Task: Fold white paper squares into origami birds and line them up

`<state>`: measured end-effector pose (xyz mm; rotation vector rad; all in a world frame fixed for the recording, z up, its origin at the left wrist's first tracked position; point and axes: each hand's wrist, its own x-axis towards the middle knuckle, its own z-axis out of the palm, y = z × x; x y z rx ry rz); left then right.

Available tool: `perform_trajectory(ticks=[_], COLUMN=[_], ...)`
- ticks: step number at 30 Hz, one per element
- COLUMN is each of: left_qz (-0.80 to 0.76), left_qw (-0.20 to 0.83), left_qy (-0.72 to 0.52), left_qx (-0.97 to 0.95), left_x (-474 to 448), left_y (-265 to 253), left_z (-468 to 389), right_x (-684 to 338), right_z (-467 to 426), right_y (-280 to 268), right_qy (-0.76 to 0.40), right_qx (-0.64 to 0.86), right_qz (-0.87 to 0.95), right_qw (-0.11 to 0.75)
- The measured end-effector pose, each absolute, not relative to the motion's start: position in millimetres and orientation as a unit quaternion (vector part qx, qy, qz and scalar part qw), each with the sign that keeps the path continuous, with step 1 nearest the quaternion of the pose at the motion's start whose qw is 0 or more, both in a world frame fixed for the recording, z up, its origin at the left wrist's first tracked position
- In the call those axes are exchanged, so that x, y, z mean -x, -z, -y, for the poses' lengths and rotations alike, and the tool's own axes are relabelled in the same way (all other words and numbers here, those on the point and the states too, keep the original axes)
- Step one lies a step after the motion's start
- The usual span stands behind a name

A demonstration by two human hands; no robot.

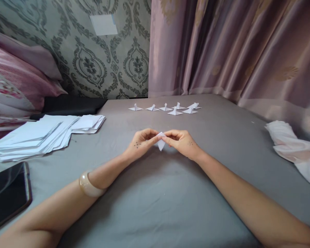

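Note:
A small folded piece of white paper point(160, 145), diamond-shaped with a point hanging down, is pinched between both hands above the grey cloth. My left hand point(143, 142) grips its left side between thumb and fingers. On the right side, my right hand point(181, 141) holds it the same way, the two thumb tips almost meeting across the front. The fingers behind the paper are partly hidden. Beyond the hands, several folded white paper figures point(175, 112) with flat wings and raised middles stand in loose rows.
Stacks of white paper sheets point(38, 132) lie at the left, with a dark phone point(9, 193) nearer me. A black flat item point(69, 105) rests behind the stacks. Crumpled pale cloth point(290, 144) lies at the right. Pink curtains point(222, 51) hang along the back right.

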<state>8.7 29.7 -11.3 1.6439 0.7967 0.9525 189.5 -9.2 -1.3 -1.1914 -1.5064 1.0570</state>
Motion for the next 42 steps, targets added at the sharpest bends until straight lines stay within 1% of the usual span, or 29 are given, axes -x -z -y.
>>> perform_trajectory(ticks=[4,8,12,13,15,17,20,23,26,30,36,42], left_qz=[-0.358,-0.354,-0.355,-0.354,-0.354,-0.349,-0.329,-0.313,-0.303,-0.306,-0.327,-0.35], left_qw=[0.516,0.572,0.61,0.614,0.62,0.633,0.665,0.7,0.721,0.71,0.668,0.654], left_qy=[-0.38,-0.354,-0.29,-0.282,-0.3,-0.353,-0.411,-0.423,-0.421,-0.405,-0.388,-0.382], left_qx=[-0.679,-0.651,-0.646,-0.646,-0.633,-0.594,-0.529,-0.483,-0.459,-0.488,-0.545,-0.551], left_x=[-8,-7,-6,-7,-8,-10,-13,-15,-16,-17,-18,-18], left_y=[11,13,17,18,18,17,16,13,10,11,11,8], left_z=[-31,-33,-33,-33,-32,-32,-31,-29,-25,-20,-17,-16], right_x=[-191,-193,-192,-191,-189,-185,-179,-173,-172,-174,-173,-172], right_z=[8,7,9,9,10,11,13,15,14,12,14,18], right_y=[0,2,0,0,-1,-1,-1,0,2,5,3,-1], right_qy=[-0.474,-0.499,-0.471,-0.461,-0.446,-0.446,-0.473,-0.489,-0.472,-0.445,-0.425,-0.375], right_qx=[0.504,0.518,0.534,0.535,0.535,0.54,0.536,0.525,0.528,0.516,0.499,0.51], right_qz=[0.554,0.523,0.565,0.572,0.564,0.534,0.508,0.493,0.469,0.474,0.531,0.57], right_qw=[0.463,0.458,0.417,0.417,0.442,0.474,0.481,0.492,0.528,0.557,0.537,0.524])
